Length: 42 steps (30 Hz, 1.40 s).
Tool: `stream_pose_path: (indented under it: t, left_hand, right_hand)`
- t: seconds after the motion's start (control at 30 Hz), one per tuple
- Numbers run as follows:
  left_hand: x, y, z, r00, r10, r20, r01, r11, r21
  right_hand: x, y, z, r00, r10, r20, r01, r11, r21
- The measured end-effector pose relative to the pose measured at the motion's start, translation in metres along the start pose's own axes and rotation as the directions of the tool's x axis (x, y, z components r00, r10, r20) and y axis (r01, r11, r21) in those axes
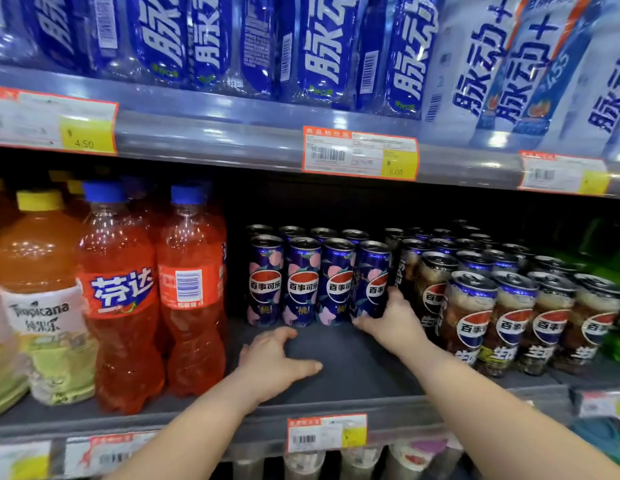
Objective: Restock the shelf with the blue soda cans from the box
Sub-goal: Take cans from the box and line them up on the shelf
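Your right hand (391,315) apparently clasps the end blue can (371,278); your left hand (274,358) lies spread, empty, on the grey shelf (353,368).

Blue, pink-patterned cans (319,282)

Drinks and price tags around a supermarket bay

Blue-labelled bottles (322,46) fill the top of the frame, above a price tag (360,153) marked 6.00 at centre and another tag (54,121) marked 4.50 at upper left. Lower left stand red soda bottles (123,296) beside a Tropicana juice bottle (38,299). Dark cola cans (509,320) crowd the right, green bottles (617,337) at the edge.
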State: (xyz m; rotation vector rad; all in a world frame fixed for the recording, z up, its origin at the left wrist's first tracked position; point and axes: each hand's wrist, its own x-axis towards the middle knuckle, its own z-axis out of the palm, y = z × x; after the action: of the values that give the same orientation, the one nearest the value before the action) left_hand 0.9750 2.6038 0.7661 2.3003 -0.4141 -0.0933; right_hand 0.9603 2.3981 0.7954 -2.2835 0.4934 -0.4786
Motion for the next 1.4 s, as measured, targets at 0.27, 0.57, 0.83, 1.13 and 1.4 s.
stream_pose_path:
  t: [0.27, 0.57, 0.83, 1.13, 1.4]
  left_hand:
    - [-0.012, 0.015, 0.009, 0.962, 0.234, -0.141, -0.262, 0.938, -0.229]
    - [-0.086, 0.08, 0.086, 0.865, 0.488, 0.117, -0.405, 0.817, -0.411]
    - [-0.176, 0.165, 0.215, 0.762, 0.482, 0.432, -0.441, 0.875, -0.199]
    - [-0.342, 0.311, 0.39, 0.549, 0.547, 0.632, -0.569, 0.799, -0.197]
    - [-0.428, 0.408, 0.504, 0.361, 0.562, 0.744, -0.675, 0.708, -0.208]
  right_hand:
    - [-0.077, -0.001, -0.025, 0.995, -0.059, -0.08, 0.044, 0.983, -0.178]
    - [-0.187, 0.067, -0.099, 0.986, 0.084, -0.144, -0.119, 0.959, -0.258]
    - [-0.309, 0.184, -0.222, 0.915, 0.286, -0.284, -0.364, 0.888, -0.282]
    - [-0.484, 0.328, -0.394, 0.727, 0.547, -0.415, -0.646, 0.749, -0.145]
    - [-0.567, 0.422, -0.48, 0.57, 0.672, -0.473, -0.775, 0.631, -0.036]
